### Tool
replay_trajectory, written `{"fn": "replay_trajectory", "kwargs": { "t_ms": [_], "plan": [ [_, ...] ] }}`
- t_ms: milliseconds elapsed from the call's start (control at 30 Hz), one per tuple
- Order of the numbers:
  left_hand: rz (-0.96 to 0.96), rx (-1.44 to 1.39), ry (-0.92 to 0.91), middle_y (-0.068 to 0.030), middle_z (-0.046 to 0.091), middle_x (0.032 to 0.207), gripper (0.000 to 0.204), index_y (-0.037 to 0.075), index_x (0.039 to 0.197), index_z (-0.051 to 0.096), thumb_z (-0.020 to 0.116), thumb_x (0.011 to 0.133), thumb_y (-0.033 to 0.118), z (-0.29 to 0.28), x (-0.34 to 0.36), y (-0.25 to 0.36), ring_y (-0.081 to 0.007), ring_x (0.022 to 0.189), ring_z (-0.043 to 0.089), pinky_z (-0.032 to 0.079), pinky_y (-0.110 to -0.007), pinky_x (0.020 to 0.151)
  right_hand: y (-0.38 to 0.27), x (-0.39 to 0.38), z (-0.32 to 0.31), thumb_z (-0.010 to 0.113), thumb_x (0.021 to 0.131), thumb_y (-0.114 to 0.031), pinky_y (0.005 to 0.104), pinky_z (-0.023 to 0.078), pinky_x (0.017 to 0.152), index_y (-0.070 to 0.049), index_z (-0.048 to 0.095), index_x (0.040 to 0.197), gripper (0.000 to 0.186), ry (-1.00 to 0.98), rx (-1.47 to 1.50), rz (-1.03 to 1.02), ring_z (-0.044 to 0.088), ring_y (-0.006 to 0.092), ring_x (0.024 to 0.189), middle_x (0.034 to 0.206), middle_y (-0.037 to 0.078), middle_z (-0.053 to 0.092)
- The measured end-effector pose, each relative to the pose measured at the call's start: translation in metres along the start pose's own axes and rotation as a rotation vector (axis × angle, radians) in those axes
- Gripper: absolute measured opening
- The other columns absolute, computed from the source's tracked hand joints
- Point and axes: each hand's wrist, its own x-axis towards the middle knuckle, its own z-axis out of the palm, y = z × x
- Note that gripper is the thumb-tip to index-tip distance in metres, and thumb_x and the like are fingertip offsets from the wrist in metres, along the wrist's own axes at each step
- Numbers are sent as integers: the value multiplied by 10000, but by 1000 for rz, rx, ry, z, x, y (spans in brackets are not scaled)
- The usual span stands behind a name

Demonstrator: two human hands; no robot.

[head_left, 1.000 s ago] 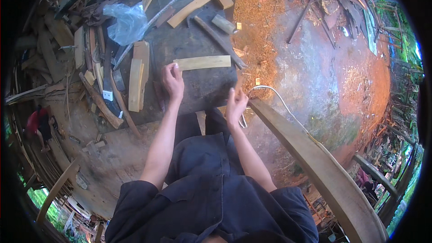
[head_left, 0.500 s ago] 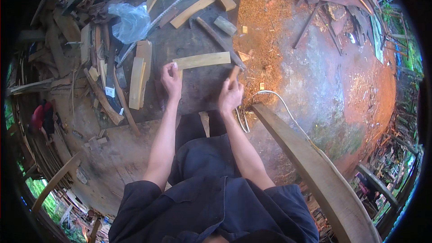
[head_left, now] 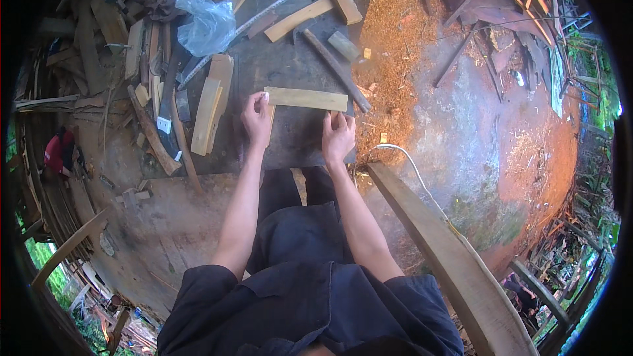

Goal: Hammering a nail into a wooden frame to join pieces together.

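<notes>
Left hand gripped the pale strip, right hand pinched a wood stub (keeping both square mattered, imo).

A crumpled clear plastic bag lies toward the far left of the dark surface, overlapping a long pale metallic strip. A hammer rests slantwise there, a short wooden block just beside its handle. Orange-brown wood shavings cover the floor along the right. Nearer, a long thick beam runs to the lower edge, a white cable alongside. At far left is a person in red.
</notes>
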Motion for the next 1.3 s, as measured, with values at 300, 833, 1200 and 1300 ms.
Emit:
{"fn": "replay_trajectory", "kwargs": {
  "t_ms": [300,833,1200,1300],
  "plan": [
    [230,284,74,-126,764,1005,78,40,1054,755,733,1015,104,-2,-1,12,-310,943,734,580,-413,821,-11,8,-1,777,925,-95,461,458,1169,-24,383,1633,814,68,284,-106,532,414,1407,1550,243,505],
    [254,286,166,-148,807,1135,133,29,1108,752,755,978,6,13,-13,17,-302,1020,797,633,-389,858,-8,2,11,581,963,59,469,455,1219,-37,491,1588,639,135,109,-144,497,391,1502,1613,225,520],
    [269,340,183,-160,801,1128,153,34,1093,749,778,944,13,11,-14,6,-333,1029,797,654,-404,834,-54,14,2,747,854,-134,610,161,1337,-47,444,1623,831,-172,-197,-697,311,368,1624,1693,171,425],
    [242,316,160,-148,805,1136,194,41,1103,765,796,916,-2,11,-13,11,-318,1047,797,643,-395,820,-85,39,14,807,816,-145,570,231,1322,-55,443,1624,891,-455,-99,-766,366,363,1592,1660,164,464]
  ]
}}
